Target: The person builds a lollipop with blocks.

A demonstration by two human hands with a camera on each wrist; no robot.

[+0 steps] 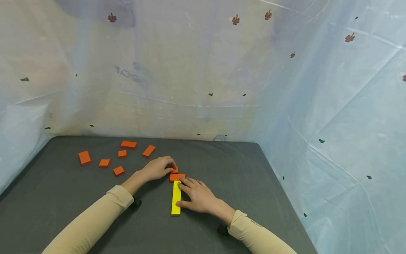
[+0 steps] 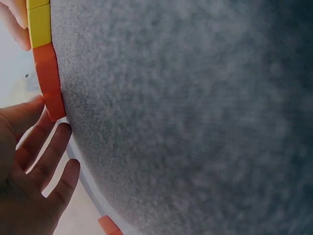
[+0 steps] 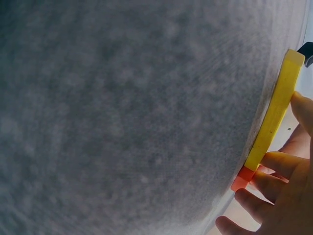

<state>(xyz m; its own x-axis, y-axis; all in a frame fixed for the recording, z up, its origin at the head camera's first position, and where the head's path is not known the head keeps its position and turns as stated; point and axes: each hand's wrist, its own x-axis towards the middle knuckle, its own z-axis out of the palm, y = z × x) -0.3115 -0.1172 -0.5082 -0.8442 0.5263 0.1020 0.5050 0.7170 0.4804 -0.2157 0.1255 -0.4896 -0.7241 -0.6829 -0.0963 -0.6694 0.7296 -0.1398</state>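
A long yellow block (image 1: 175,203) lies lengthwise on the dark table. Against its far end is an orange block (image 1: 173,177) set crosswise, with a smaller orange block (image 1: 175,170) just beyond. My left hand (image 1: 157,168) pinches the smaller one between thumb and fingertips; the left wrist view shows the thumb on this orange piece (image 2: 55,104), other fingers spread. With its fingers fairly straight, my right hand (image 1: 200,195) rests along the yellow block's right side. In the right wrist view its thumb and a fingertip touch the yellow block (image 3: 275,112), other fingers near the orange end (image 3: 243,178).
Several loose orange blocks lie at the table's far left, among them a larger one (image 1: 84,158), a small one (image 1: 118,171) and a slanted one (image 1: 148,151). Pale plastic sheeting (image 1: 177,88) hangs behind and to the right of the dark table (image 1: 241,169).
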